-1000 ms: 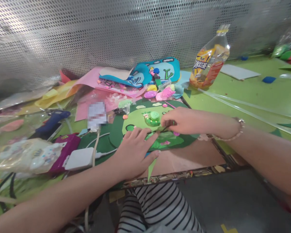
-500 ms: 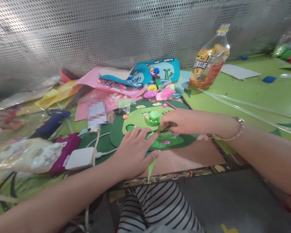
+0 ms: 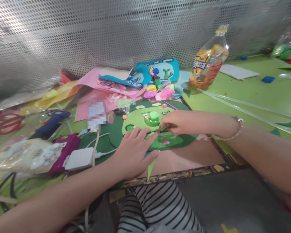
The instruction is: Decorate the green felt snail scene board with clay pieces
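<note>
My left hand (image 3: 135, 149) lies flat with its fingers stretched over the lower left of a green paper picture (image 3: 138, 114). From the right, my right hand (image 3: 176, 122) pinches a thin dark strand (image 3: 164, 130) low against the picture. The strand runs toward my left fingertips, and its ends are hidden. Just above it sits a green clay snail (image 3: 153, 118) with a coiled shell. A pink clay piece (image 3: 164, 142) lies on the darker green patch below. A small orange clay piece (image 3: 125, 117) is at the picture's left.
Bagged clay (image 3: 165, 94) and blue picture sheets (image 3: 169, 69) lie behind. A drink bottle (image 3: 208, 61) stands at the back right. Left are red-handled scissors (image 3: 7, 123), a white charger (image 3: 79, 158) with cables and a purple box (image 3: 68, 147). A perforated metal panel (image 3: 135, 32) rises behind.
Another person's hand at the left edge has gone from view, leaving the red-handled scissors there. My hands have hardly moved.
</note>
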The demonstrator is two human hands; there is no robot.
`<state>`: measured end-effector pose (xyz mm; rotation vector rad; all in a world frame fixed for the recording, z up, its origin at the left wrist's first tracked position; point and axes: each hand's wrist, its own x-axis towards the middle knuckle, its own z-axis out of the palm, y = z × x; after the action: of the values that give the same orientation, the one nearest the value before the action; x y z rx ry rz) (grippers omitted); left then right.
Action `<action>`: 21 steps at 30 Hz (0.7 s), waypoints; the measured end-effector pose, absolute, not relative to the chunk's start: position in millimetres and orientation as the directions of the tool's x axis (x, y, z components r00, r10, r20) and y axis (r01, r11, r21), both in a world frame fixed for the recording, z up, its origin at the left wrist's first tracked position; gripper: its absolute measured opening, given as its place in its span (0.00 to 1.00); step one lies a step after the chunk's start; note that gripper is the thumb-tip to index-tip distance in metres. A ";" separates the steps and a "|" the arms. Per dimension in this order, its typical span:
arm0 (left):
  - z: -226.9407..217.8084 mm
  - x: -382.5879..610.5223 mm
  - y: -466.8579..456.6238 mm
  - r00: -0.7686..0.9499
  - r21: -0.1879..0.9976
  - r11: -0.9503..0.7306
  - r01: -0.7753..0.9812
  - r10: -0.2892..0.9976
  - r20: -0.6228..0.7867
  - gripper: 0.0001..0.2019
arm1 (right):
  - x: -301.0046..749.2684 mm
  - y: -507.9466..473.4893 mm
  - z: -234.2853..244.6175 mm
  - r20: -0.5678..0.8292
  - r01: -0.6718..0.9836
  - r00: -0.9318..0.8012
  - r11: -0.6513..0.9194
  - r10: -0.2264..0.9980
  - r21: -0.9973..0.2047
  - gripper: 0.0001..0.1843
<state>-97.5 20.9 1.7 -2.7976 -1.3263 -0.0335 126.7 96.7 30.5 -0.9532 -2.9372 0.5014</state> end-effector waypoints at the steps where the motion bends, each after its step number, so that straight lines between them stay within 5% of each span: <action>1: 1.8 -97.4 20.6 0.632 -0.031 -0.632 0.775 0.774 0.038 0.26 | 127.1 97.4 30.2 -0.083 0.566 -0.817 0.765 0.570 -0.307 0.11; 21: 3.5 -96.2 20.6 0.625 -0.023 -0.625 0.780 0.780 0.032 0.26 | 129.2 95.4 49.2 -0.143 0.579 -0.812 0.749 0.566 -0.323 0.17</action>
<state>-96.2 20.6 3.5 -2.8003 -1.3445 -0.0296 129.2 95.4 49.2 -0.9730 -2.9716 0.5674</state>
